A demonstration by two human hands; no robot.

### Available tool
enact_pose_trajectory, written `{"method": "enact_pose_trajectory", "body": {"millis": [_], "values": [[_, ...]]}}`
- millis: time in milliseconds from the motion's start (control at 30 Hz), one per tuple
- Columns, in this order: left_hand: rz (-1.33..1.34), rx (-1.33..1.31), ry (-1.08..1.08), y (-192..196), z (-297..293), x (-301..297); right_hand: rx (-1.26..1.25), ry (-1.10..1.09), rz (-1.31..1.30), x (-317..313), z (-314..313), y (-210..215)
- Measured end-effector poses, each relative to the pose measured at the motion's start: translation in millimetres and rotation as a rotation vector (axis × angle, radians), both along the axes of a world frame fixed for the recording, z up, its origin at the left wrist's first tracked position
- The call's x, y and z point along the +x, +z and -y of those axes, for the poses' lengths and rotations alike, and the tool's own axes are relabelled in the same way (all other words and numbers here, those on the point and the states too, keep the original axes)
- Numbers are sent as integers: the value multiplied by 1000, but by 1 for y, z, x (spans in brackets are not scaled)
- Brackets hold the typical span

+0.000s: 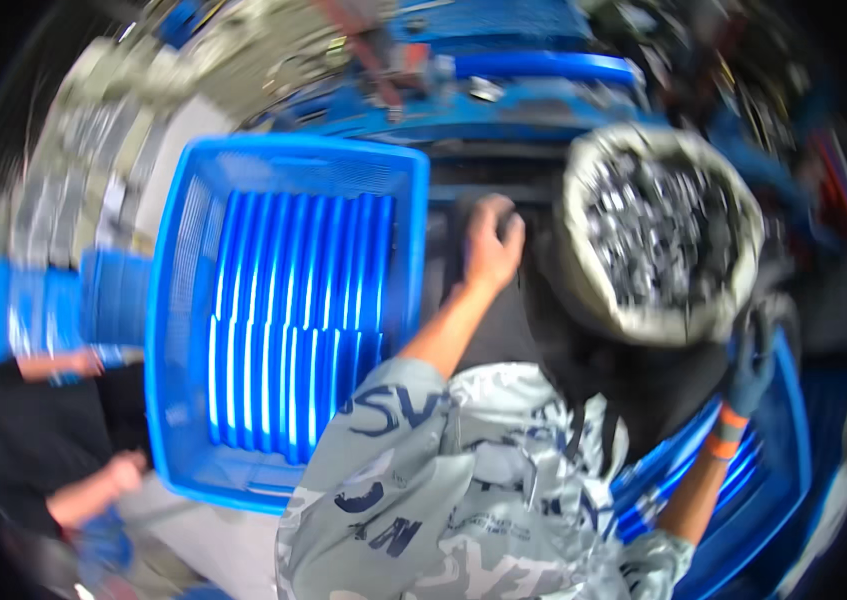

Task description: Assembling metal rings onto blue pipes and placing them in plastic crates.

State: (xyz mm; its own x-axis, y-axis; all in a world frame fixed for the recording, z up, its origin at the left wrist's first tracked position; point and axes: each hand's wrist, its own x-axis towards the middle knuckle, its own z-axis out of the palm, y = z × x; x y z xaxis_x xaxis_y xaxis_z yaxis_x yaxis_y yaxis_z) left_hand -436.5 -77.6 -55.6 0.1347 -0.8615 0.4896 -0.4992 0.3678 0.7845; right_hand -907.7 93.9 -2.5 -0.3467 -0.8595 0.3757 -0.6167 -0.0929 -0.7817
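Observation:
My bare left hand (pixel 491 245) is curled over the dark surface between a blue crate and a pale sack. A small dark shape shows between its thumb and fingers, too blurred to name. My right hand (pixel 749 372), in a dark glove with an orange band at the wrist, is beside the lower right rim of the sack (pixel 583 300). Its fingers are smeared by motion, and whether they touch the sack is unclear. Many small grey metal pieces (pixel 658 230) fill the open sack. The blue crate (pixel 283 150) at left holds rows of shiny blue tubes or bars (pixel 293 330).
A second blue crate (pixel 793 440) with similar shiny blue pieces stands at the lower right, below my right arm. At the far left, another person's hand (pixel 125 472) and dark sleeve are near blue boxes (pixel 28 305). A blue bench (pixel 513 115) runs along the back.

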Motion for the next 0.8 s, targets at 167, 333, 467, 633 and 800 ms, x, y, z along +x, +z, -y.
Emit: {"method": "enact_pose_trajectory", "body": {"millis": [167, 333, 467, 633, 800], "values": [[5, -27, 318, -3, -71, 167, 106, 470, -476, 190, 150, -19], [284, 123, 843, -37, -146, 398, 417, 568, -647, 195, 188, -108], [525, 423, 1136, -51, -277, 509, 446, 665, -462, 208, 201, -113], [355, 1479, 1137, -57, -381, 521, 576, 476, -329, 197, 204, -126], [473, 1512, 1035, -79, -389, 524, 548, 287, -320, 192, 188, -96]]}}
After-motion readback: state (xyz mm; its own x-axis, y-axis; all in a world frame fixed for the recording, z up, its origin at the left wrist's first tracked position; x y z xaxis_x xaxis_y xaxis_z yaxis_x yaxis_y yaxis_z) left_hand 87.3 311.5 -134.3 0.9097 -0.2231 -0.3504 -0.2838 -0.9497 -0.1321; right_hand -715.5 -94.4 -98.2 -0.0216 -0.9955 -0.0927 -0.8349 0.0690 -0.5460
